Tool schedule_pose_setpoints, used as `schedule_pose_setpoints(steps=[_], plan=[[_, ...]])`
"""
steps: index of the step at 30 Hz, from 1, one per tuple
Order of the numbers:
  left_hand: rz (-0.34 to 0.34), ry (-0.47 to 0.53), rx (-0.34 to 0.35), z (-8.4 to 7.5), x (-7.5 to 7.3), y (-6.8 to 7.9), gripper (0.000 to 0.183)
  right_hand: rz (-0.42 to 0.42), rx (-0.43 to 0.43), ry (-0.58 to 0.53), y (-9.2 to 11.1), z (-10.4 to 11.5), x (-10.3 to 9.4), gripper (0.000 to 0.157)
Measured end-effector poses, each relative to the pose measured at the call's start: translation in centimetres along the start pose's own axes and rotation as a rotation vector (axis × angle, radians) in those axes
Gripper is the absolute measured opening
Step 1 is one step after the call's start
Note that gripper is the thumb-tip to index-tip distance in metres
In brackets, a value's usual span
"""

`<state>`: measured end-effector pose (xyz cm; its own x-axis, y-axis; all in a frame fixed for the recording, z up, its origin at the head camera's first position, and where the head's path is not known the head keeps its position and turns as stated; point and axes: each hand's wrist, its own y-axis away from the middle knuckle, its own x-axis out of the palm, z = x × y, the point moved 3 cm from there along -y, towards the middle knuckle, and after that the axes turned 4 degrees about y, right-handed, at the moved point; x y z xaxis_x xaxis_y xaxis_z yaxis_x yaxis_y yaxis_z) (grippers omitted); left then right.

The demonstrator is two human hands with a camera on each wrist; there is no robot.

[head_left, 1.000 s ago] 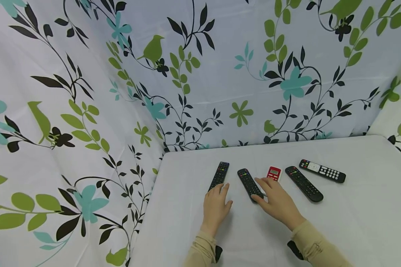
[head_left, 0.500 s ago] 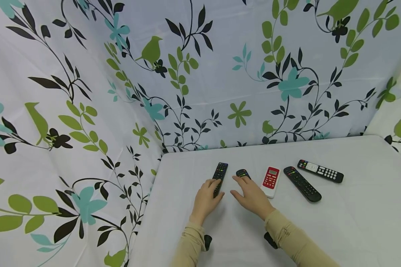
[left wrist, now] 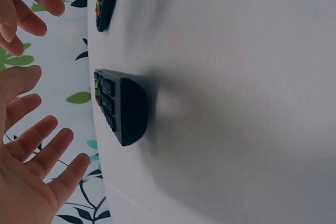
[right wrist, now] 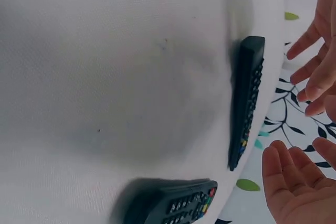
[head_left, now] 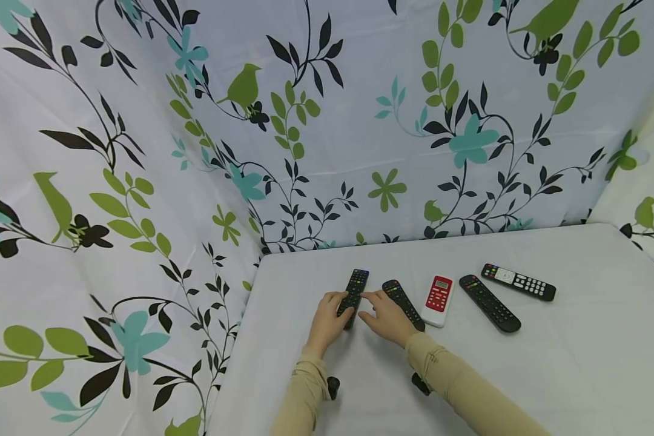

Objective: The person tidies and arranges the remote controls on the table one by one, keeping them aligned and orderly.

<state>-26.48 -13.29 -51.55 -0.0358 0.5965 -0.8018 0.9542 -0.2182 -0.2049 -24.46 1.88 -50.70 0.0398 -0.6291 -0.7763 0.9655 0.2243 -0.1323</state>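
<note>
A black remote control [head_left: 356, 281] lies on the white-covered table at the left end of a loose row. My left hand [head_left: 326, 320] hovers at its left side with relaxed fingers, and my right hand [head_left: 389, 318] is at its right side. In the left wrist view, this remote [left wrist: 134, 111] rests on the cloth, with the left hand [left wrist: 31, 166] apart from it and its fingers spread. The right wrist view shows the right hand [right wrist: 296, 187] above cloth level, fingers gently bent around nothing. A second black remote [head_left: 400, 298] lies partly behind the right hand.
Right of the hands lie a red-and-white remote [head_left: 438, 301], a long black remote [head_left: 490, 304] and a black remote with white buttons [head_left: 523, 283]. A patterned curtain [head_left: 327, 151] hangs along the back and left edges of the table [head_left: 594, 339].
My right hand has moved left from over the second remote to beside the leftmost one, uncovering the red-and-white remote. The left hand has shifted slightly left. The remotes stay in place.
</note>
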Motion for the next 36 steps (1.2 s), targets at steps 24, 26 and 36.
schedule_pose_setpoints(steps=[24,26,36], plan=[[-0.019,0.09,-0.134,4.4,2.6,-1.0,0.031,0.095,0.161,-0.073,-3.0,-1.8,5.2,0.043],[-0.031,0.088,-0.123,4.7,2.7,-1.0,0.028,0.087,0.185,-0.098,-3.0,-1.6,5.4,0.043],[0.005,0.13,-0.105,5.1,2.6,-1.1,0.028,0.069,0.266,-0.153,-3.4,-2.2,6.9,0.046]])
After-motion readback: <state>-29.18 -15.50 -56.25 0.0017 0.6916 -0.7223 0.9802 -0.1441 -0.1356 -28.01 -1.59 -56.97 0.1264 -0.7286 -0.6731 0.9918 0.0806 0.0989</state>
